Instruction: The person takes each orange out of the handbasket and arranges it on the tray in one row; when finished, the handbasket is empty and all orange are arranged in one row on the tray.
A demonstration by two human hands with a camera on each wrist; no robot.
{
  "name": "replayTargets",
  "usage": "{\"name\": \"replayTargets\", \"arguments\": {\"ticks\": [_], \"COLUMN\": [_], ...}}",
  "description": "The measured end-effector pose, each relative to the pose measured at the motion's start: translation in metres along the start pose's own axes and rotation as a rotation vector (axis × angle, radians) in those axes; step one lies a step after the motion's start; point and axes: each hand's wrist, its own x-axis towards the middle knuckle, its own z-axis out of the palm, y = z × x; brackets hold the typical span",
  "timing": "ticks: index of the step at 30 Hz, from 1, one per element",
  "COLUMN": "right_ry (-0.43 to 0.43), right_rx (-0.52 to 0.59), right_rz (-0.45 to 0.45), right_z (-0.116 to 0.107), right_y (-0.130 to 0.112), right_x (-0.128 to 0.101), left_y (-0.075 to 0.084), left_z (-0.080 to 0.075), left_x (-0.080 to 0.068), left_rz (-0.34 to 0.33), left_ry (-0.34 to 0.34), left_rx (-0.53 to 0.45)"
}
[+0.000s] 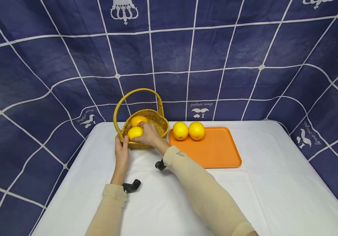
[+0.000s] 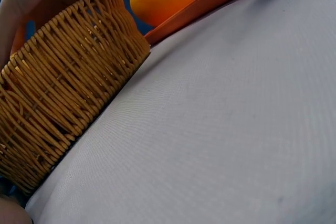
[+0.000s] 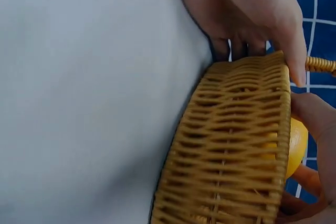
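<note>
The right hand (image 1: 149, 133) reaches over the near rim of the wicker basket (image 1: 160, 126), fingers curled round the front orange (image 1: 135, 132), which sits inside the basket just in front of a second orange (image 1: 139, 120). The left hand (image 1: 122, 151) rests against the basket's outer wall on the near left side, thumb hooked at the rim and fingers laid along the weave, steadying it; the right wrist view shows those fingers (image 3: 247, 9) pressed onto the woven wall (image 3: 231, 145), though whether they truly pinch the rim or only lean on it is hard to say from here.

The front orange looks firm and fairly heavy for its size, with a smooth, slightly waxy skin (a round thing like that rolls as soon as it is let go). It should bear a full-palm grip with fingers spread round its widest part; a fingertip pinch would likely slip. The basket looks light and stiff, apt to slide on the white tablecloth (image 1: 186, 196) when anything is lifted out, so a hand against its wall makes sense.

Just right of the basket lies an orange tray (image 1: 216, 150) holding two more oranges (image 1: 189, 130) side by side at its far left corner.
</note>
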Motion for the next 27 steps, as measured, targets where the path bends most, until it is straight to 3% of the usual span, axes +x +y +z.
{"name": "replayTargets", "arguments": {"ticks": [9,12,18,27], "right_ry": [0.097,0.144,0.208,0.301], "right_rx": [0.055,0.095,0.156,0.204], "right_rz": [-0.026,-0.038,0.005,0.068], "right_z": [-0.029,-0.043,-0.062,-0.091], "right_y": [0.022,0.03,0.043,0.061], "right_x": [-0.013,-0.019,-0.037,-0.062], "left_y": [-0.005,-0.015,-0.043,-0.048], "left_z": [0.007,0.01,0.007,0.001], "left_x": [0.005,0.011,0.019,0.02], "left_rz": [0.007,0.001,0.032,0.056], "left_ry": [0.002,0.002,0.025,0.041], "left_rx": [-0.018,-0.012,0.02,0.042]}}
